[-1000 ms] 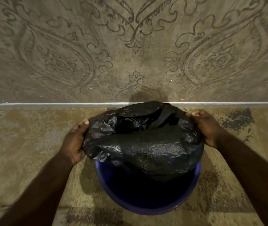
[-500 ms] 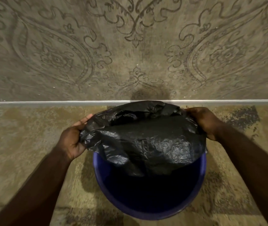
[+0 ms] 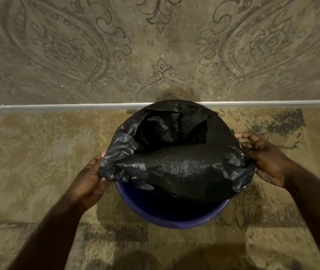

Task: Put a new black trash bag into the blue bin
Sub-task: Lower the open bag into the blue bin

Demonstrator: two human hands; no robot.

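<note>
The blue bin (image 3: 174, 221) stands on the carpet just in front of the wall. A black trash bag (image 3: 176, 168) is spread over its mouth and covers the far rim and both sides, while the near rim shows bare blue. The bag's mouth gapes open at the back, and a loose fold lies across the front. My left hand (image 3: 91, 178) pinches the bag's left edge beside the bin. On the right side, my right hand (image 3: 266, 158) grips the bag's right edge at the rim.
A patterned beige wall (image 3: 155, 45) rises right behind the bin, with a white baseboard (image 3: 58, 106) along its foot. Mottled tan carpet (image 3: 38, 152) surrounds the bin on the left, right and near sides.
The bag's far edge has gone over the back rim and its mouth has opened. Both hands have moved nearer along the bin's sides, drawing the bag with them.
</note>
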